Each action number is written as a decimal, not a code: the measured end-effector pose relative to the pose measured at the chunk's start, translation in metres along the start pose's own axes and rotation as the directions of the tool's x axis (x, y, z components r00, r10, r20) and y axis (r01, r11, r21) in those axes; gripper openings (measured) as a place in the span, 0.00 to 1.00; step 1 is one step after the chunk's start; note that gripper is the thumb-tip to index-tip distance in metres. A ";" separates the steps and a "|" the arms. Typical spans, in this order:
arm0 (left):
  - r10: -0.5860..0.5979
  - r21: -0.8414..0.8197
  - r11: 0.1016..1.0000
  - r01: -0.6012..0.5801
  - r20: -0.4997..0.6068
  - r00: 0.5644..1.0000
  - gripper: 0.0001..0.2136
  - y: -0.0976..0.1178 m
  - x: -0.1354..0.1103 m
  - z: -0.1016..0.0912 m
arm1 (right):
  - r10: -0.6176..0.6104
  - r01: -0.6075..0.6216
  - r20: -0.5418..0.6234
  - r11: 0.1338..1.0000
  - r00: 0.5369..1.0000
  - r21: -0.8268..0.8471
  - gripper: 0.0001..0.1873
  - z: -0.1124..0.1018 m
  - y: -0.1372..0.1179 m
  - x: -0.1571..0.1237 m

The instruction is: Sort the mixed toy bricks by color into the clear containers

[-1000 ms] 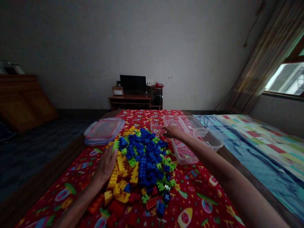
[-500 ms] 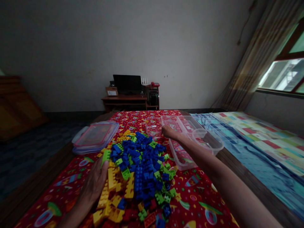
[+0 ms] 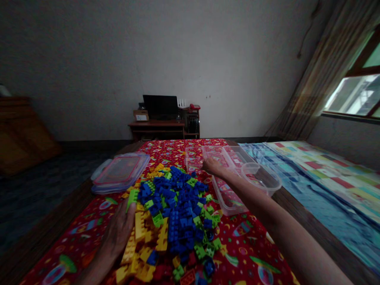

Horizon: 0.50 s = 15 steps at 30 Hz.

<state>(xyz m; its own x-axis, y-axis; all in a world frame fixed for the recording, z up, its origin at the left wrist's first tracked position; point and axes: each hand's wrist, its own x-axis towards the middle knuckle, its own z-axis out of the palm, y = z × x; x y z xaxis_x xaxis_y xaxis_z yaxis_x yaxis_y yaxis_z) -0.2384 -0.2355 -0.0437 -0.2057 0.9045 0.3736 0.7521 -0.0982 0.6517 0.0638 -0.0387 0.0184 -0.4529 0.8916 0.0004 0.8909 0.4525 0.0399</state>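
Bricks: a big heap of blue, yellow, green and red plastic toy bricks point(image 3: 181, 209) lies between the two hands, spread loose and reaching nearer to the person than the right hand.
Left hand: this left hand point(image 3: 117, 227) lies at the left side of the heap, palm turned toward it. Its fingertips are by a bright green plastic brick with bumps point(image 3: 132, 196). I cannot tell if they pinch it or just touch it.
Yellow bricks: long yellow plastic bricks point(image 3: 139, 226) sit just right of the left hand.
Right hand: this right hand point(image 3: 211, 166) is stretched out far, past the right side of the heap, with its fingers curled in. I cannot tell if it pinches anything.
Boxes: clear plastic boxes with low walls point(image 3: 232, 211) are around the right hand, some under its arm. One clear plastic tub with a rounded end point(image 3: 279, 185) is to the right of that arm.
Lids: a stack of flat see-through lids with pink and purple edges point(image 3: 120, 170) lies beyond the left hand.
Cloth: a bright red cloth with toy pictures point(image 3: 246, 241) is under the heap and below both hands.
Desk: a low brown wooden desk point(image 3: 158, 124) with a flat black screen point(image 3: 160, 107) stands well past both hands.
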 end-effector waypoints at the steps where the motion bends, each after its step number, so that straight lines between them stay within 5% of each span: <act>1: -0.016 0.003 1.000 0.016 0.001 1.000 0.30 0.000 0.000 0.000 | 0.012 -0.012 -0.007 1.000 1.000 -0.001 0.19 0.000 0.000 0.000; 12: -0.005 -0.019 1.000 0.005 0.009 1.000 0.29 -0.006 0.003 0.001 | -0.029 0.032 -0.085 0.999 0.996 0.031 0.23 -0.021 0.004 -0.015; 15: -0.009 -0.024 1.000 0.009 0.011 1.000 0.29 -0.006 0.003 0.001 | 0.063 -0.071 -0.137 0.996 0.989 -0.056 0.23 -0.036 0.025 -0.017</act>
<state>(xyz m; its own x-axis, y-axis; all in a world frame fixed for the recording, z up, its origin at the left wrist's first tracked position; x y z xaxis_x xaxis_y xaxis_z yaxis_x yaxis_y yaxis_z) -0.2425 -0.2320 -0.0473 -0.2055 0.9096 0.3610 0.7349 -0.1001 0.6707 0.0921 -0.0434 0.0549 -0.3964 0.9073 0.1402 0.9175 0.3860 0.0959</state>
